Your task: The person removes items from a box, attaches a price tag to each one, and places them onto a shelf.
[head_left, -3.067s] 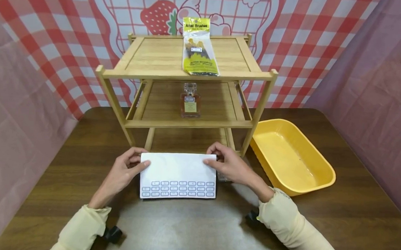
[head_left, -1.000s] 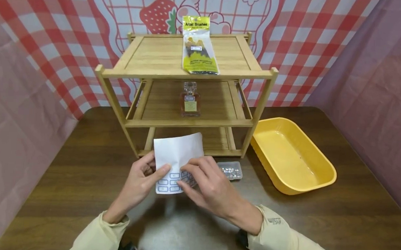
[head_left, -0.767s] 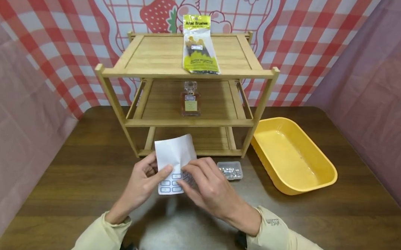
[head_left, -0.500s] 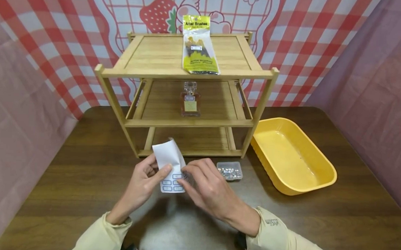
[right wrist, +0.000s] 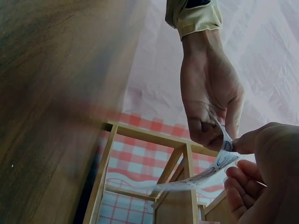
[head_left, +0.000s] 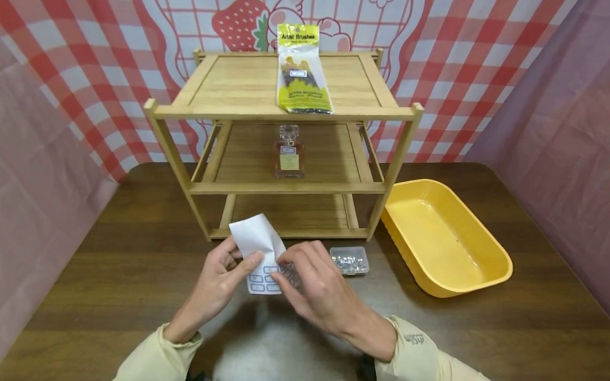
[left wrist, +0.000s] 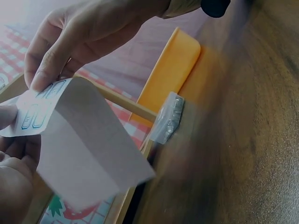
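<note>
A white sheet of blue-framed label stickers (head_left: 256, 235) is held up in front of the shelf, bent so its right part curls back. My left hand (head_left: 216, 275) grips its left side, thumb on the printed face and fingers behind. With thumb and fingertips my right hand (head_left: 326, 288) pinches the sheet by the labels on its right. In the left wrist view the blank back of the sheet (left wrist: 88, 149) shows a fold line. From the right wrist the sheet (right wrist: 205, 175) appears as a thin curved strip between both hands.
A three-tier wooden shelf (head_left: 287, 186) stands behind, bearing a packet of artist brushes (head_left: 304, 94) on top and a perfume bottle (head_left: 289, 158) on the middle tier. A clear plastic box (head_left: 349, 260) of small shiny pieces lies right of the hands, near a yellow basin (head_left: 446, 242).
The sheet was first spread flat by its upper corners; now it is bent and turned. My right hand has moved down onto the labels, uncovering the plastic box. The sheet's right part has curled further back.
</note>
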### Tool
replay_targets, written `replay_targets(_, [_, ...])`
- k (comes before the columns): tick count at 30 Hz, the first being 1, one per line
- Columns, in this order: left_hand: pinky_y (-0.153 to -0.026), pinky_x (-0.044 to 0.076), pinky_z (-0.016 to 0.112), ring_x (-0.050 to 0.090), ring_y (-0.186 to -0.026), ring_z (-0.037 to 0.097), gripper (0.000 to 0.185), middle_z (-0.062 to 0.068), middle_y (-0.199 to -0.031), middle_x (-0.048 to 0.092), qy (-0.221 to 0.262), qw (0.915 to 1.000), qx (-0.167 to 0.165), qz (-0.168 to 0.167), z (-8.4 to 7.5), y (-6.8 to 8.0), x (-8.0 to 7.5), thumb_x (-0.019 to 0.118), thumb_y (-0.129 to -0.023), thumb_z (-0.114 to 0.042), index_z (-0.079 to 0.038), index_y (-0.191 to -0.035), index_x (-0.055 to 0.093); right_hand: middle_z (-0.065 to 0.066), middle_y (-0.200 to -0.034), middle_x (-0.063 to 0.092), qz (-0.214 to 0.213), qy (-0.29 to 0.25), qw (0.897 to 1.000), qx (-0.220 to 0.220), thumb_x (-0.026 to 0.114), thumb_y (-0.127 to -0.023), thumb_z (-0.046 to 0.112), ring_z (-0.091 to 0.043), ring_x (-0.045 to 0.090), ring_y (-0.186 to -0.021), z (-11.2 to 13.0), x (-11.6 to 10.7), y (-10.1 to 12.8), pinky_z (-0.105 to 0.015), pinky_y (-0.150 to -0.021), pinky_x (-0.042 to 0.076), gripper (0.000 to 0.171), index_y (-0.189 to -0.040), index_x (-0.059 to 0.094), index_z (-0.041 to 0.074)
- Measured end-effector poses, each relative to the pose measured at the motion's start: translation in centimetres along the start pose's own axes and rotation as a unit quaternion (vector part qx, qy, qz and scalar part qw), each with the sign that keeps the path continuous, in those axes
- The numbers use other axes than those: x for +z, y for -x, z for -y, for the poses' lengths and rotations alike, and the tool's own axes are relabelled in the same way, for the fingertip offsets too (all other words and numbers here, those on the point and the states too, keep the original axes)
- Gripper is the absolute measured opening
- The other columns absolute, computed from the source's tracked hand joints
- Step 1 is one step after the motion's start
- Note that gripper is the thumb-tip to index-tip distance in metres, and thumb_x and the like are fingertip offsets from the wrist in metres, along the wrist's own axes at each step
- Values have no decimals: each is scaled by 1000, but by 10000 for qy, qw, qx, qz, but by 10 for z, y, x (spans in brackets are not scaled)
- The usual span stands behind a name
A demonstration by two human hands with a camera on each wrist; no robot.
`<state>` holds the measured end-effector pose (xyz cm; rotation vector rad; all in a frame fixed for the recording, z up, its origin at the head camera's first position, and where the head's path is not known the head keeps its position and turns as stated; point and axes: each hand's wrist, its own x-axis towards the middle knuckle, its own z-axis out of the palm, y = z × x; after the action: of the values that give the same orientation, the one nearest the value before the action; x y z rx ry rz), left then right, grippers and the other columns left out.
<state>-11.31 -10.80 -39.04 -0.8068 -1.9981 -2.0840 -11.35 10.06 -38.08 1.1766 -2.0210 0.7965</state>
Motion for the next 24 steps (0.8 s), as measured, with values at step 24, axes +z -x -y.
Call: replay_targets(24, [-76, 59, 27, 70, -89, 12, 25, 5, -101, 73, -105, 9998, 71, -180, 1, 3, 3, 56, -95, 15, 21, -119, 53, -8, -102, 64, 7, -349, 9982, 487, 84, -81, 3, -21, 59, -91, 3, -2, -1, -27, -79, 53, 31, -102, 61, 2])
